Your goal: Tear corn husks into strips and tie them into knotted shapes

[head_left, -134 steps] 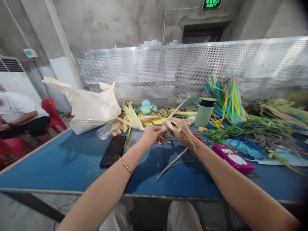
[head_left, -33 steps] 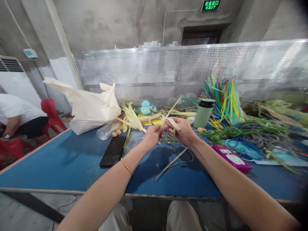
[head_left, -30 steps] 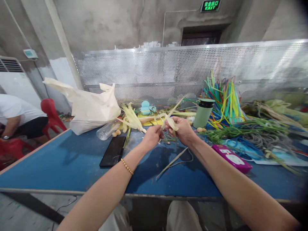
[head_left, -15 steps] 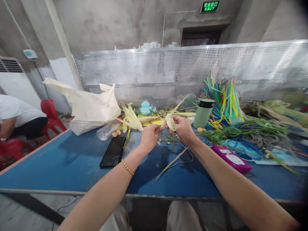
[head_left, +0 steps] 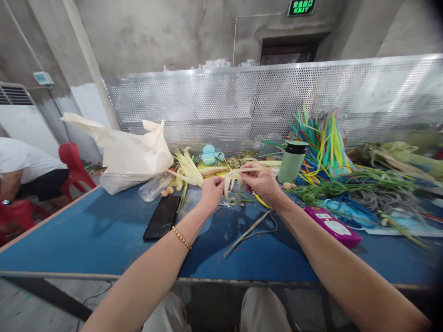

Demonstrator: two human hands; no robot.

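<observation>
A pale, looped strip of corn husk (head_left: 229, 182) runs between my two hands above the middle of the table. My left hand (head_left: 212, 191) pinches one end of it between thumb and fingers. At the other side my right hand (head_left: 260, 183) has its fingers closed on the strip. Just behind the left hand lies a bunch of pale husks (head_left: 189, 170). On the tabletop below the right hand is a loose dry strip (head_left: 245, 234). Left of my left hand rests a black phone (head_left: 162, 218).
On the left stand a white plastic bag (head_left: 134, 157) and a clear bottle (head_left: 152, 188). To the right are a green cup (head_left: 292, 162), a purple box (head_left: 332, 227), green sprigs (head_left: 349, 184) and colourful strips (head_left: 328, 147). A person (head_left: 31, 163) sits bent over at far left.
The strip's upright end has swung down and now lies flatter, with a loop hanging between my hands. My left hand has shifted slightly left, and the right hand has turned.
</observation>
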